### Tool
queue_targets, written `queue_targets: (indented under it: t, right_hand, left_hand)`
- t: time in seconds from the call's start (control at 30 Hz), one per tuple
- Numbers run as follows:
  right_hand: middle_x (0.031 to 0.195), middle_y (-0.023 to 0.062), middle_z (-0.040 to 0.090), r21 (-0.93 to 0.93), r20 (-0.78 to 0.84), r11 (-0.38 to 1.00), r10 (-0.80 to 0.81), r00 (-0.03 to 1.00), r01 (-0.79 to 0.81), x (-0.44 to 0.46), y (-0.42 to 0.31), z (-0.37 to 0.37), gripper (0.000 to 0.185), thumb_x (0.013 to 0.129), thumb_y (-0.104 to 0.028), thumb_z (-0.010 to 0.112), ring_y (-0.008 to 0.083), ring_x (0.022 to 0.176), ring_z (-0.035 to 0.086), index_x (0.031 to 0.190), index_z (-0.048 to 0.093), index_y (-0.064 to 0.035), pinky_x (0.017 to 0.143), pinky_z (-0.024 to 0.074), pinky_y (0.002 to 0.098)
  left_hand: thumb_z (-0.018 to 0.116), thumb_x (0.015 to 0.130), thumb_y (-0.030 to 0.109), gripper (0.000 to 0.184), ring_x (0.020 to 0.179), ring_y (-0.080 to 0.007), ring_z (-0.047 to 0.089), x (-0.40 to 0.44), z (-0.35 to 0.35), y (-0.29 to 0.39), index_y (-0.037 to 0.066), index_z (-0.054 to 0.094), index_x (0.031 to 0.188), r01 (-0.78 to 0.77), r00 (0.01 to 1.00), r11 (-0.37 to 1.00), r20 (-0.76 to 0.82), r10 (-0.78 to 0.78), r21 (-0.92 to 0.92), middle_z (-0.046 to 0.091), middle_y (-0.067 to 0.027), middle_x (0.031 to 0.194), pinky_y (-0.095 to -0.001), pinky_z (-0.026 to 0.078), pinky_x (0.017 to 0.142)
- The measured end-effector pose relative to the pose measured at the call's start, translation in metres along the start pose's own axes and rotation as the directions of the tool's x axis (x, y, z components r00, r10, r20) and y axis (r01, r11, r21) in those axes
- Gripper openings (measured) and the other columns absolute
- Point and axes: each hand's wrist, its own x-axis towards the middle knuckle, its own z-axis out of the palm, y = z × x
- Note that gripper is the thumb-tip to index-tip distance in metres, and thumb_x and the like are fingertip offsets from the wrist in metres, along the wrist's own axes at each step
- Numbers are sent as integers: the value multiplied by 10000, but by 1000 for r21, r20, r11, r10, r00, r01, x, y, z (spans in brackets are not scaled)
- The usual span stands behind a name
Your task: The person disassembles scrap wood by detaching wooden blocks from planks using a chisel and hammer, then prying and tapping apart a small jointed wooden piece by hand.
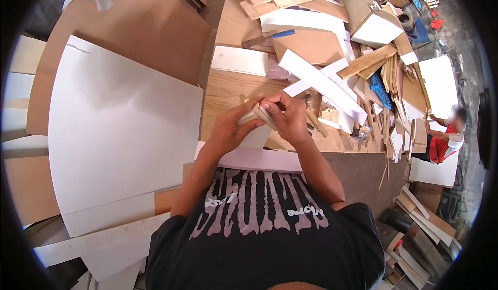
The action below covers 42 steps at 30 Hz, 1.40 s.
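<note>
Both of my hands meet in front of my chest, above the near edge of the wooden work table (228, 95). My left hand (231, 125) is closed around a short pale wooden piece (265, 117), its fingers partly covering it. My right hand (290, 118) pinches the same piece from the other side, thumb and forefinger at its upper end. Its pale parts seem to meet at an angle; whether it is one piece or two I cannot tell. Just right of my right hand lies a wooden handle (317, 124) on the table.
A large white panel (124, 134) leans at left over brown board (150, 25). White and wooden offcuts (321, 85) cover the table's far and right parts. A pale strip (254, 160) lies against my front. At far right a person in red (441, 147) stands near boards.
</note>
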Motion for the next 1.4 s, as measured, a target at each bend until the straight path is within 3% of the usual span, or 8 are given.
queue_targets:
  t: [0.17, 0.23, 0.57, 0.63, 0.87, 1.0, 1.07, 1.4]
  right_hand:
    - [766, 122, 746, -36, -77, 999, -20, 997, 17, 2, 5, 3, 202, 968, -212, 755, 185, 649, 714, 947, 728, -14, 627, 550, 327]
    - [806, 86, 736, -4, -79, 998, 67, 995, -68, 0, 5, 1, 198, 1006, -161, 715, 80, 725, 635, 944, 704, 27, 659, 524, 262]
    - [811, 60, 730, 4, -128, 995, 100, 987, -100, 8, 24, -5, 198, 1011, -154, 712, 67, 739, 625, 939, 698, 30, 663, 526, 255]
    - [815, 45, 731, 114, -115, 982, 164, 980, -151, 9, 33, -5, 185, 1008, -150, 716, 62, 748, 630, 954, 707, 26, 668, 524, 246]
    - [844, 31, 738, 50, -86, 975, 221, 971, -217, 15, 27, -8, 179, 1011, -156, 712, 59, 766, 628, 985, 723, 20, 684, 521, 234]
    - [848, 33, 741, 122, -50, 960, 260, 964, -253, 20, 34, -5, 195, 1002, -171, 726, 56, 769, 632, 986, 724, 23, 683, 523, 234]
    - [848, 34, 742, 125, -21, 954, 276, 961, -272, 22, 34, -6, 198, 998, -174, 731, 56, 770, 634, 988, 725, 24, 682, 524, 235]
    - [825, 30, 738, 261, 21, 948, 183, 983, -182, 20, 26, -9, 186, 985, -182, 749, 50, 721, 617, 982, 747, 4, 642, 505, 243]
  left_hand:
    - [786, 932, 182, 627, 1221, -254, 678, 9, 7, -19, 74, 546, 1502, 5, 999, 999, 41, -6, 46, 691, -183, 1338, -354, 507, 1024]
    - [786, 933, 189, 626, 1222, -252, 678, 15, 8, -18, 76, 547, 1501, 9, 999, 999, 53, -10, 35, 691, -185, 1336, -352, 508, 1021]
    - [757, 961, 201, 583, 1108, -234, 696, 29, 14, -14, 66, 557, 1492, 23, 995, 999, 97, -27, 41, 727, -169, 1235, -346, 517, 969]
    - [758, 960, 203, 586, 1124, -235, 695, 33, 15, -15, 56, 556, 1490, 14, 994, 998, 105, -20, 56, 724, -174, 1245, -344, 516, 974]
    - [758, 959, 211, 600, 1177, -259, 695, 35, 16, -26, 37, 545, 1492, -27, 995, 997, 97, 20, 70, 705, -206, 1288, -348, 515, 988]
    - [758, 957, 212, 608, 1148, -268, 703, 35, 14, -26, 36, 538, 1496, -20, 994, 997, 108, 11, 81, 707, -210, 1276, -346, 519, 979]
    - [780, 934, 259, 599, 1037, -388, 710, 36, 15, -25, 23, 575, 1445, -48, 998, 999, 49, 47, 12, 710, -249, 1162, -397, 552, 874]
    - [767, 939, 301, 641, 971, -430, 702, 32, 10, -19, 90, 544, 1501, -61, 996, 991, 69, 54, 117, 713, -259, 1092, -425, 546, 825]
